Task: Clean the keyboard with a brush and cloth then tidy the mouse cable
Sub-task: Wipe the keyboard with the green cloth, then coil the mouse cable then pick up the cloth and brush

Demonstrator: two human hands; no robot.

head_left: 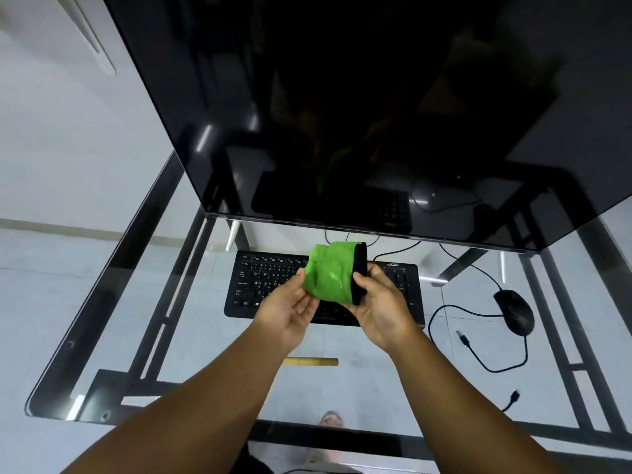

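Bare forearms, hands; prob. sleeveless.

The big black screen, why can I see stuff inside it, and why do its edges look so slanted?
Head view: the switched-off monitor acts like a mirror, faintly reflecting the green cloth and mouse; the wide-angle lens stretches and tilts its edges; small glare streaks sit on the glass table.

A glass-topped table point(113, 323) on a dark metal frame carries it all. The black keyboard point(260, 285) lies flat near the middle, the black mouse point(514, 311) sits well off to its right with its cable point(478, 357) looping loose, and a wooden brush handle point(311, 361) rests nearer the front edge.
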